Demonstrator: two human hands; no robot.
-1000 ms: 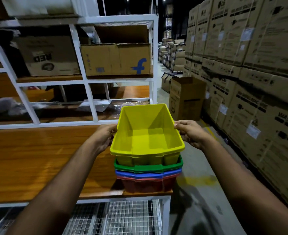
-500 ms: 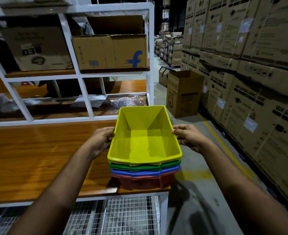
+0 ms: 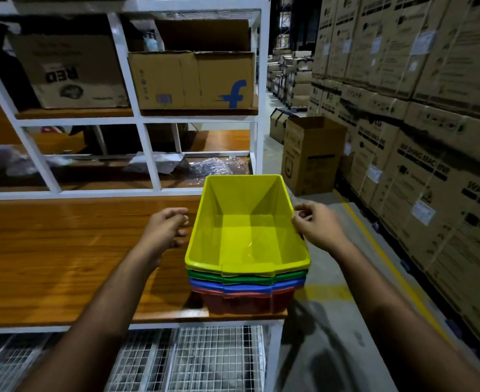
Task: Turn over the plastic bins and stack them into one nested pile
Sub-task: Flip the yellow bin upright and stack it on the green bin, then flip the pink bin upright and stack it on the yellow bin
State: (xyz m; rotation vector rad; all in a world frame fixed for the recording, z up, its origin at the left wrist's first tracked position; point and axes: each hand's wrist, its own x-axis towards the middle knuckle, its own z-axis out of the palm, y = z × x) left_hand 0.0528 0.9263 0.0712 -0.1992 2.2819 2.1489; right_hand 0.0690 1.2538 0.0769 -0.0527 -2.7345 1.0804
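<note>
A yellow bin (image 3: 247, 239) sits open side up, nested on top of a green bin (image 3: 247, 277), a blue bin (image 3: 247, 287) and a red bin (image 3: 247, 302), at the right end of the wooden shelf (image 3: 63, 250). My left hand (image 3: 166, 230) hovers just left of the yellow bin's rim, fingers loosely curled, holding nothing. My right hand (image 3: 316, 226) is beside the right rim, fingertips at the edge, not gripping it.
White shelf uprights (image 3: 148, 154) and cardboard boxes (image 3: 190, 80) stand behind the shelf. A wire mesh shelf (image 3: 190, 360) lies below. To the right runs a concrete aisle (image 3: 332, 321) with an open box (image 3: 309, 154) and a wall of stacked cartons (image 3: 431, 137).
The yellow bin has gone down fully into the stack. Both hands have let go of its rim and moved slightly outward.
</note>
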